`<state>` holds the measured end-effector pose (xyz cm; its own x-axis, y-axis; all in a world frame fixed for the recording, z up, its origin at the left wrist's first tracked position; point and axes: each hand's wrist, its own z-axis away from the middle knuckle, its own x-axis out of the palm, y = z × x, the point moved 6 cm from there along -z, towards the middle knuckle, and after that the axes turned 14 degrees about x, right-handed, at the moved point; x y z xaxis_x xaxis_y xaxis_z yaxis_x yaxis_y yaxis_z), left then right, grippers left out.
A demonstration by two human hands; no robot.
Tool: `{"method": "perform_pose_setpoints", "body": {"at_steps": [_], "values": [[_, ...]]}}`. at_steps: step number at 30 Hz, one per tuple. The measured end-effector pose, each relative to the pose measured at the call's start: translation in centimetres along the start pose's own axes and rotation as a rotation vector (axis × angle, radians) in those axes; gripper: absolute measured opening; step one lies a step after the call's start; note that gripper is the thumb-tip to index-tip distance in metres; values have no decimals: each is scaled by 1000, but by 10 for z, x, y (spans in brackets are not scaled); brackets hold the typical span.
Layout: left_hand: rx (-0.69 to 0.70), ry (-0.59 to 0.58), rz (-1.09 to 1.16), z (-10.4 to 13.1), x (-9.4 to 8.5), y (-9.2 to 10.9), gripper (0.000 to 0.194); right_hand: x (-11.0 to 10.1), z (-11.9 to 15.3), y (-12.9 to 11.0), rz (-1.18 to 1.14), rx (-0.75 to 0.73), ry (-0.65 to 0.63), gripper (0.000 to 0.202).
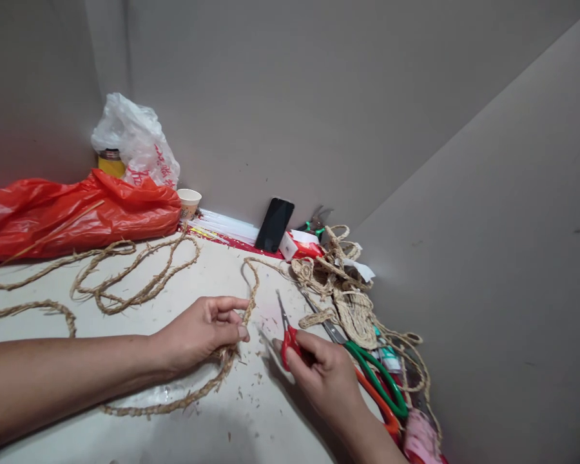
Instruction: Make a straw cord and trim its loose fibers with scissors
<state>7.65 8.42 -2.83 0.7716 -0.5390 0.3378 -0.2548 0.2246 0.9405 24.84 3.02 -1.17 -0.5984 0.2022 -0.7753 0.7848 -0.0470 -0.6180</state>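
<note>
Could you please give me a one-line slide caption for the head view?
Left hand pinches a straw rope while right hand holds small red scissors.

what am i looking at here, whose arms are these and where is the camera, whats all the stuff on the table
There is no machine here. The single picture comes from a camera worn on a person's head, looking down at their own two bare hands. The left hand pinches a rough straw rope that loops across the pale table. The right hand holds small red-handled scissors, blades pointing away. Beside it lie larger scissors with green and orange handles and a small woven straw piece. Further back sit a red plastic bag, a white plastic bag, a paper cup and a dark phone leaning against the wall.
</note>
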Motion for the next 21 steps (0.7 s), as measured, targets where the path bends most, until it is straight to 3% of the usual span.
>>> {"method": "perform_pose_setpoints", "body": {"at_steps": [3, 6, 8, 11, 14, 18, 21], "values": [[55, -31, -73, 2, 2, 1, 52, 11, -2, 4, -448, 248, -157, 34], [137, -195, -233, 8, 13, 3, 40, 27, 0, 0, -859, 447, -265, 35], [197, -296, -373, 13, 20, 5, 35, 36, 1, -5, -1034, 500, -311, 35], [234, -349, -521, 18, 23, 8, 29, 42, 2, -10, -1160, 501, -364, 26], [193, -337, -540, 18, 23, 8, 21, 35, -3, -5, -1274, 480, -290, 24], [199, -302, -548, 16, 21, 9, 13, 14, -10, 12, -1356, 486, -68, 24], [232, -303, -564, 16, 21, 10, 11, 14, -7, 12, -1263, 544, -68, 26]]}}
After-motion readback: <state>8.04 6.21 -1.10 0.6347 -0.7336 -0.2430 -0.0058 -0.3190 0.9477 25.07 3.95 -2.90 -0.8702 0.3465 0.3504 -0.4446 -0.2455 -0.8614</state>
